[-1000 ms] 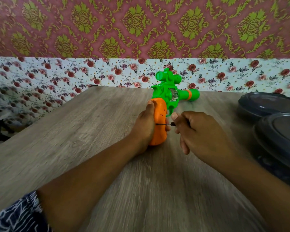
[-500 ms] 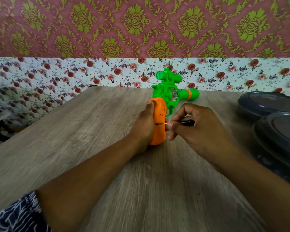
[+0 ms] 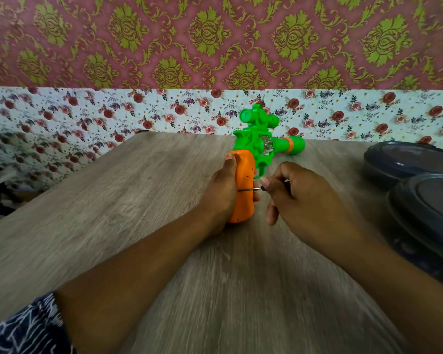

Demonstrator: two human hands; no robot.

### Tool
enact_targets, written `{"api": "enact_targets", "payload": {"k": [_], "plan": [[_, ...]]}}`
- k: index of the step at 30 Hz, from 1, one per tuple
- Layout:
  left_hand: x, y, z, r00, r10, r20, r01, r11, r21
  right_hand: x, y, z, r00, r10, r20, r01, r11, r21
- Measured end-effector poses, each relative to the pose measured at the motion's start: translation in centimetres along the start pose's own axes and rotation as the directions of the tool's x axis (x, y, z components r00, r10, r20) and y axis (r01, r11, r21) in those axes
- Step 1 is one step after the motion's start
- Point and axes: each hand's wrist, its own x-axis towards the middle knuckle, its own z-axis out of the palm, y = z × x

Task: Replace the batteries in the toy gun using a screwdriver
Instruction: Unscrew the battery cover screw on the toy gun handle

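A green toy gun (image 3: 258,141) with an orange grip (image 3: 244,182) lies on the wooden table (image 3: 128,200), barrel pointing right and away from me. My left hand (image 3: 220,198) grips the orange handle from its left side, thumb on its top edge. My right hand (image 3: 299,200) pinches a small black-handled screwdriver (image 3: 251,189), most of which is hidden in my fingers. Its thin metal shaft runs level to the left, with the tip against the side of the orange grip.
Two dark round lidded containers stand at the right: one (image 3: 404,159) further back, one (image 3: 430,210) nearer at the table's edge. A patterned wall rises just behind the table. A dark patterned sleeve (image 3: 28,328) shows at the bottom left.
My right hand's fingers have shifted around the screwdriver handle, which showed half a second ago and is now mostly covered. The tip stays at the orange grip. The gun and my left hand have not moved.
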Motion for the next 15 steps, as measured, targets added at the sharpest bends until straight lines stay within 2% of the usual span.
{"api": "enact_targets", "payload": {"k": [5, 11, 13, 15], "plan": [[0.15, -0.22, -0.06, 0.999, 0.034, -0.019, -0.034, 0.999, -0.010, -0.05, -0.26, -0.19, 0.999, -0.044, 0.028, 0.044, 0.999, 0.008], [0.28, -0.20, -0.17, 0.999, 0.036, -0.039, -0.035, 0.999, 0.029, 0.05, -0.09, -0.24, 0.995, -0.091, -0.040, 0.095, 0.991, 0.099], [0.32, -0.24, -0.13, 0.999, 0.033, -0.025, -0.032, 0.999, 0.040, 0.06, 0.06, -0.06, 0.996, -0.090, -0.029, 0.092, 0.993, 0.079], [0.35, -0.21, -0.06, 1.000, 0.024, -0.018, -0.024, 1.000, 0.011, 0.15, 0.31, 0.03, 0.998, -0.061, 0.012, 0.061, 0.998, -0.013]]}}
